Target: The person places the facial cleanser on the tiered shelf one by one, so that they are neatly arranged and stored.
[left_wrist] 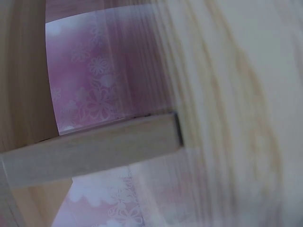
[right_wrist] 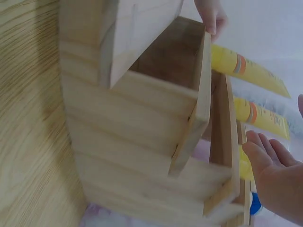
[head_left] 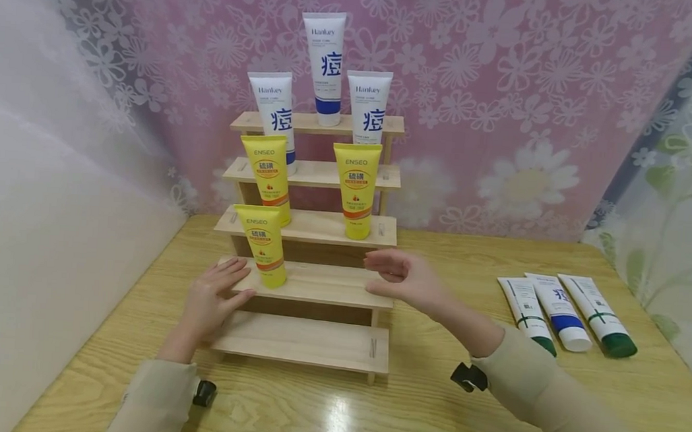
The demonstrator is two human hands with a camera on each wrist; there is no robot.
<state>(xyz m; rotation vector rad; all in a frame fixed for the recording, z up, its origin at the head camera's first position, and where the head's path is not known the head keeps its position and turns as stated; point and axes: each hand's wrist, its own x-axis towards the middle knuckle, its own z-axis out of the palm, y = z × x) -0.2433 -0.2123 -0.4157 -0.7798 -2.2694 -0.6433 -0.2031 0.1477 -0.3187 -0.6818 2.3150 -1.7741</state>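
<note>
Head view, and from where I stand the left hand (head_left: 210, 298) rests at the left end of the second shelf (head_left: 336, 284) up, its fingers fairly straight and holding no tube, perhaps to steady the stand (head_left: 308, 340); the lowest yellow tube (head_left: 263, 247) stands upright on that shelf, just beside those fingers; the right hand (head_left: 410, 279) is near the other end, thumb and fingers apart with nothing between; two more yellow tubes (head_left: 356, 190) stand one shelf up, three white tubes (head_left: 324, 66) higher, probably upright to be read from the front; three other tubes (head_left: 556, 311) lie together on the worktop (head_left: 406, 401), seemingly kept within reach.
</note>
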